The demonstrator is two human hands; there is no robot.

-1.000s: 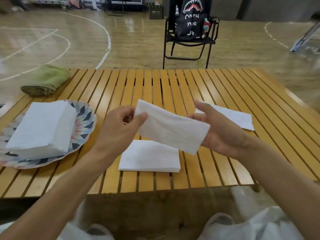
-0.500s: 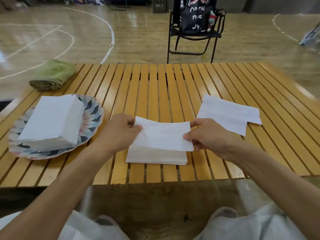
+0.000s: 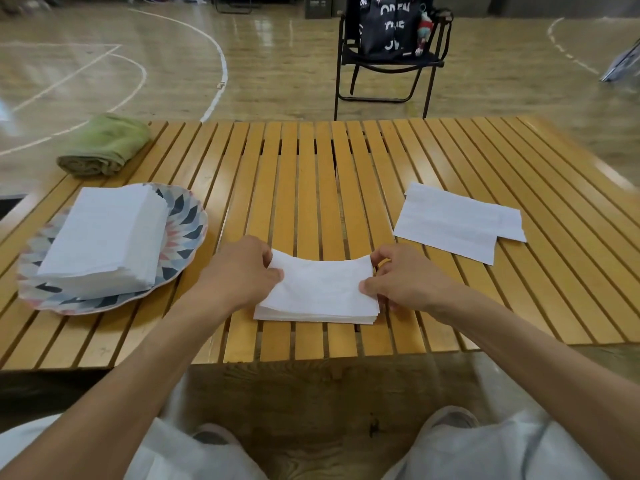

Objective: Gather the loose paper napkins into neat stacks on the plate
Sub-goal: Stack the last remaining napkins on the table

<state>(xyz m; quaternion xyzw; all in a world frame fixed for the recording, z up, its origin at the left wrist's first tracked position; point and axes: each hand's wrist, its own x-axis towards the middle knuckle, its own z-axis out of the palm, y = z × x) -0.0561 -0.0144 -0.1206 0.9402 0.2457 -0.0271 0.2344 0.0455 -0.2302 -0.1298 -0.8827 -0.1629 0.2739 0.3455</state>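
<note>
A folded white napkin (image 3: 322,284) lies across a small stack of napkins (image 3: 311,315) near the table's front edge. My left hand (image 3: 242,271) pinches its left end and my right hand (image 3: 405,278) pinches its right end. To the left, a patterned plate (image 3: 188,220) carries a thick, neat pile of napkins (image 3: 104,237). Two loose overlapping napkins (image 3: 453,223) lie flat on the table to the right.
The slatted wooden table (image 3: 311,168) holds a rolled green towel (image 3: 104,143) at its back left corner. Beyond the table a black folding chair (image 3: 388,60) with a dark bag stands on the gym floor. My knees show below the front edge.
Both hands have brought the held napkin down from mid-air onto the small stack at the front. The view has tilted down slightly.
</note>
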